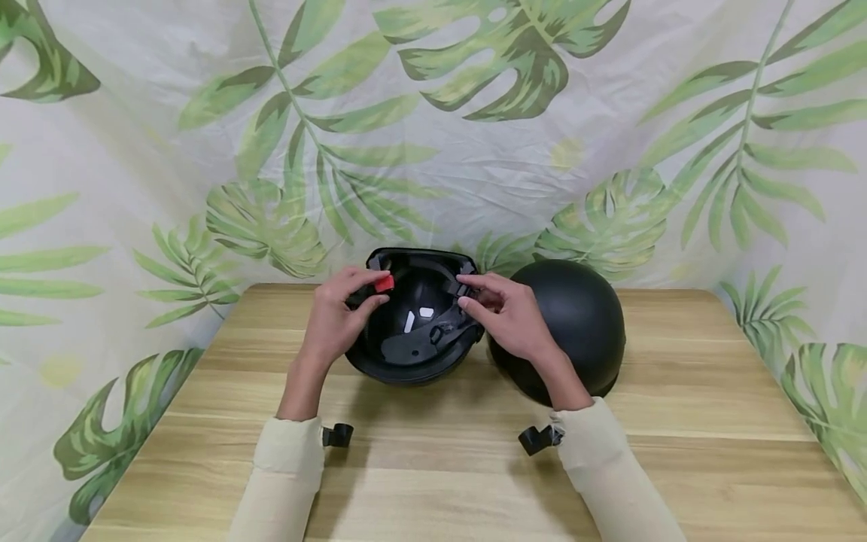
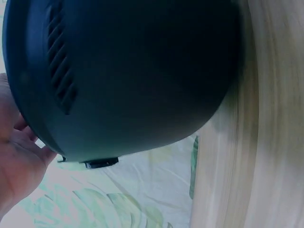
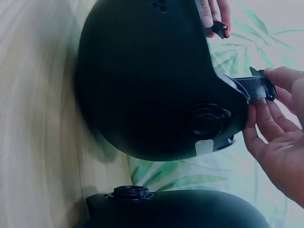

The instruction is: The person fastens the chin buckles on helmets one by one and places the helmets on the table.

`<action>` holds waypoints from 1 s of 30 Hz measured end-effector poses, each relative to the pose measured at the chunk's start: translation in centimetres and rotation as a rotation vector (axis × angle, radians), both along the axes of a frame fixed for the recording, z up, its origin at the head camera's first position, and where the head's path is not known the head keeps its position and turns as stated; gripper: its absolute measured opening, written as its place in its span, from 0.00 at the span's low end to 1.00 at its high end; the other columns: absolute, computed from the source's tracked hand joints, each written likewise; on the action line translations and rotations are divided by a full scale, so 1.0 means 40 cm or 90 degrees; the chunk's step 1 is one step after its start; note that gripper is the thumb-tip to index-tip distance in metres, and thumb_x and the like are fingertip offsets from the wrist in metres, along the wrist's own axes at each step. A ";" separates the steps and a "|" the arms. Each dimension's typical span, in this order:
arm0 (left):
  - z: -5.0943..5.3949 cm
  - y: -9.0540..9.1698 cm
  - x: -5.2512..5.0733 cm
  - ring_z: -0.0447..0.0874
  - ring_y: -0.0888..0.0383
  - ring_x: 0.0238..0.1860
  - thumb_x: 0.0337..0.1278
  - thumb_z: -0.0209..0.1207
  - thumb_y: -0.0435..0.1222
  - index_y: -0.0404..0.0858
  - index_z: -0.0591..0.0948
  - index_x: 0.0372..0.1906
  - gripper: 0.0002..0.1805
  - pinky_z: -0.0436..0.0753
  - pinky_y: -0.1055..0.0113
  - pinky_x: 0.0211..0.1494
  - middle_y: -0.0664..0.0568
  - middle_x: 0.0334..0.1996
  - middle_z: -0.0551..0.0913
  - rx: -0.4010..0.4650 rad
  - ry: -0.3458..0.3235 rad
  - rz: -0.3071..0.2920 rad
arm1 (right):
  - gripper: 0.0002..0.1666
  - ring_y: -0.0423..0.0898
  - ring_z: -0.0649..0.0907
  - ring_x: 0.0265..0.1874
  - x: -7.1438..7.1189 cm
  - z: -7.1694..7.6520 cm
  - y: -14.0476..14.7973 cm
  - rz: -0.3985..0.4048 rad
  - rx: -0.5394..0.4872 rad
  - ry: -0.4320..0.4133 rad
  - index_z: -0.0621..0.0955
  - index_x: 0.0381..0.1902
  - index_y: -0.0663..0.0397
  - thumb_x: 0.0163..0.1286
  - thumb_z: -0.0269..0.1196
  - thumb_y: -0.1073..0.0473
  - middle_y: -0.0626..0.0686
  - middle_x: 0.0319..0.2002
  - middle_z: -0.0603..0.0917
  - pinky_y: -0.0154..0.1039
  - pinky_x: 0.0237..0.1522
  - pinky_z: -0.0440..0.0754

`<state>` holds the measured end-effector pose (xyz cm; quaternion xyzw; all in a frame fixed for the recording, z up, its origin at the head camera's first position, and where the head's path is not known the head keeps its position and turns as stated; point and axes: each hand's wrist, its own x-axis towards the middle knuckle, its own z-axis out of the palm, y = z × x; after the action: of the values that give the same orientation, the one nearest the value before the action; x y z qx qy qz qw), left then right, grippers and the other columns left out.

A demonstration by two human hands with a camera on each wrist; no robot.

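Note:
A black helmet (image 1: 406, 369) lies upside down on the table, its glossy inside facing up. At its left side my left hand (image 1: 335, 312) pinches a red-and-black buckle piece (image 1: 384, 284) between thumb and fingers. Over the right rim, my right hand (image 1: 509, 310) pinches a black buckle piece (image 3: 270, 88) on a grey webbing strap (image 3: 249, 87). The two buckle pieces are apart. In the left wrist view the helmet's vented shell (image 2: 142, 80) hides most of the left hand's fingers.
A second black helmet (image 1: 576, 324), dome up, stands right of the first, partly behind my right forearm. The wooden table (image 1: 433, 489) meets a leaf-patterned cloth (image 1: 474, 165) at the back. Black wrist mounts (image 1: 337, 435) stick out from both sleeves.

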<state>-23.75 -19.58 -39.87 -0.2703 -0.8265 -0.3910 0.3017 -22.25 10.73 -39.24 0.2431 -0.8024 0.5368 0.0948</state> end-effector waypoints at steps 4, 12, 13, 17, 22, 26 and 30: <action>0.001 -0.003 0.005 0.91 0.46 0.50 0.55 0.78 0.28 0.38 0.91 0.57 0.22 0.86 0.61 0.55 0.43 0.48 0.92 -0.006 -0.018 0.000 | 0.23 0.51 0.91 0.43 -0.002 -0.008 -0.019 -0.014 -0.012 -0.014 0.83 0.67 0.57 0.77 0.70 0.61 0.60 0.56 0.89 0.33 0.43 0.85; 0.010 0.003 0.016 0.91 0.52 0.44 0.54 0.79 0.30 0.36 0.90 0.53 0.20 0.85 0.67 0.55 0.45 0.44 0.93 -0.002 -0.063 -0.020 | 0.20 0.46 0.92 0.38 0.006 -0.016 -0.048 -0.013 -0.026 -0.016 0.86 0.63 0.56 0.76 0.70 0.59 0.56 0.43 0.94 0.33 0.36 0.83; 0.010 0.005 0.017 0.91 0.52 0.44 0.54 0.79 0.30 0.36 0.90 0.52 0.19 0.85 0.66 0.54 0.46 0.43 0.93 -0.002 -0.066 -0.020 | 0.20 0.46 0.92 0.38 0.006 -0.016 -0.050 -0.011 -0.025 -0.014 0.86 0.63 0.56 0.76 0.70 0.59 0.56 0.42 0.94 0.33 0.35 0.82; 0.010 0.011 0.016 0.91 0.51 0.47 0.54 0.79 0.29 0.37 0.91 0.49 0.17 0.86 0.64 0.56 0.47 0.44 0.93 -0.011 -0.070 -0.034 | 0.20 0.45 0.92 0.38 0.006 -0.012 -0.054 -0.007 -0.020 -0.020 0.87 0.62 0.56 0.75 0.72 0.59 0.56 0.43 0.94 0.32 0.36 0.83; 0.012 0.013 0.016 0.91 0.52 0.51 0.55 0.78 0.29 0.40 0.91 0.49 0.16 0.84 0.68 0.60 0.49 0.47 0.93 -0.005 -0.079 -0.056 | 0.19 0.46 0.93 0.42 0.009 -0.003 -0.056 0.010 -0.020 -0.061 0.88 0.60 0.53 0.74 0.72 0.58 0.55 0.44 0.93 0.31 0.42 0.86; 0.017 0.017 0.022 0.90 0.53 0.51 0.55 0.78 0.29 0.40 0.92 0.49 0.16 0.83 0.70 0.61 0.50 0.47 0.93 0.009 -0.098 -0.067 | 0.18 0.48 0.93 0.44 0.007 0.001 -0.061 0.024 -0.025 -0.075 0.88 0.60 0.52 0.75 0.72 0.58 0.55 0.44 0.93 0.32 0.43 0.87; 0.019 0.022 0.026 0.90 0.52 0.52 0.55 0.78 0.28 0.39 0.91 0.49 0.16 0.82 0.71 0.62 0.49 0.47 0.93 0.024 -0.111 -0.077 | 0.18 0.50 0.93 0.44 0.006 0.005 -0.073 0.030 -0.035 -0.069 0.89 0.60 0.54 0.74 0.72 0.59 0.58 0.48 0.93 0.32 0.44 0.88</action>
<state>-22.70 -18.70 -39.09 -0.2787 -0.8243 -0.4458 0.2098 -22.02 7.82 -39.03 0.2298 -0.7852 0.5732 0.0448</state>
